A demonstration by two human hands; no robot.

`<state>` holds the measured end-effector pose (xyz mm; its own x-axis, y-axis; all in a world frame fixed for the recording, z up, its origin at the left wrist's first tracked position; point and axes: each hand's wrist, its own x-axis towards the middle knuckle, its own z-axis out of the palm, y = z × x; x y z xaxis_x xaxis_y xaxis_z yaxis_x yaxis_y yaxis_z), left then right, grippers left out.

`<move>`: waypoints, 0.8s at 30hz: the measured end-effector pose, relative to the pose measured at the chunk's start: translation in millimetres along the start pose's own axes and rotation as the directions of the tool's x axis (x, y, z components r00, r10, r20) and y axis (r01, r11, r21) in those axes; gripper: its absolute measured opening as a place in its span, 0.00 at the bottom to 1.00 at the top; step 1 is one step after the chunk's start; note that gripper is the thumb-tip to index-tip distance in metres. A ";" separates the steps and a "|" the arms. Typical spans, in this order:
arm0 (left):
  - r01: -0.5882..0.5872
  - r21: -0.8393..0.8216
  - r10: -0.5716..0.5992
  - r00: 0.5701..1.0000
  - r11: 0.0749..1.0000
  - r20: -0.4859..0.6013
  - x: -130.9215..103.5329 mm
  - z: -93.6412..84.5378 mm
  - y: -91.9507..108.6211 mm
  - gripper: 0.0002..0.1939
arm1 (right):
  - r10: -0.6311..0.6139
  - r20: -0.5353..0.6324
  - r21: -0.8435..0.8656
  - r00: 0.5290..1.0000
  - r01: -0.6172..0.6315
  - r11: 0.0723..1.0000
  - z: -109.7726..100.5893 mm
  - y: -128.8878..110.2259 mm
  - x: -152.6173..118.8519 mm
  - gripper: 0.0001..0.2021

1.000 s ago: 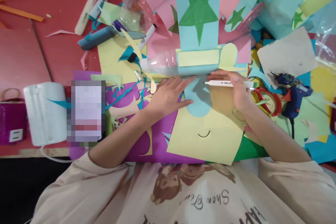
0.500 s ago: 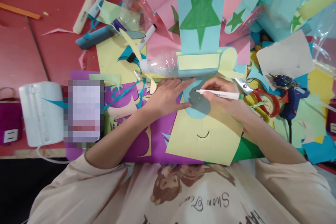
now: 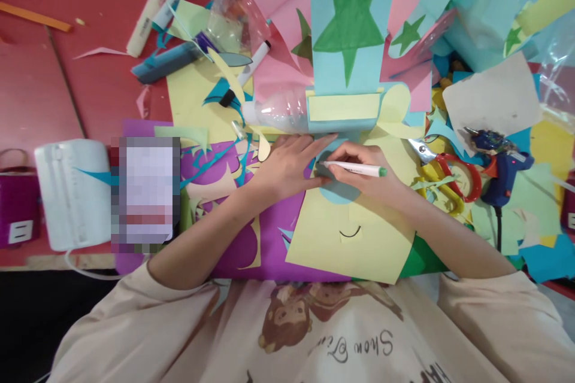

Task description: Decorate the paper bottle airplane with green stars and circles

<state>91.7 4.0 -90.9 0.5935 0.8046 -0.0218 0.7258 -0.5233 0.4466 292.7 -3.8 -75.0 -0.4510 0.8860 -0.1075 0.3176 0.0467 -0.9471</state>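
Observation:
In my right hand [image 3: 366, 167] is a white marker pen [image 3: 354, 167] with a green end, its tip at the left part of a blue paper piece [image 3: 340, 192] with a rounded lower edge. My left hand [image 3: 294, 161] lies with fingers spread at that piece's left edge. Under the blue piece is a yellow paper sheet [image 3: 359, 257] with a small curved black line. Just beyond my hands, a clear plastic bottle [image 3: 281, 109] lies on its side, wrapped in blue and yellow paper. Behind it, a blue strip bears a green star [image 3: 350, 12].
To the right lie red-handled scissors [image 3: 469, 179], yellow-handled scissors [image 3: 453, 198] and a blue glue gun [image 3: 505, 176]. A white box-shaped device [image 3: 72, 194] and a blurred-out phone [image 3: 148, 185] are on the left. Markers [image 3: 146, 21] and paper scraps are scattered at the back left.
My right hand has moved left with the marker pen, bringing the tip closer to my left hand. The view has shifted slightly; my left hand stays in place on the paper.

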 end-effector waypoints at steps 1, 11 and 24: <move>-0.003 0.004 0.003 1.000 1.000 -0.002 -0.1 0.4 -0.3 0.32 | -0.005 -0.003 -0.001 1.000 0.005 1.000 0.2 0.0 0.0 0.09; -0.031 0.012 0.031 0.999 0.999 -0.030 -0.5 3.3 -2.8 0.34 | 0.000 0.016 -0.042 1.000 0.001 0.999 -0.4 -2.5 1.0 0.07; -0.055 0.015 0.056 0.996 0.998 -0.063 -1.3 6.1 -6.0 0.35 | 0.028 -0.067 -0.058 0.997 -0.032 0.998 -8.5 3.3 -5.8 0.06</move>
<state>88.6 4.3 -98.9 0.6100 0.7901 0.0600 0.6970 -0.5710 0.4338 303.5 -4.9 -74.9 -0.3850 0.9158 -0.1139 0.3799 0.0448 -0.9239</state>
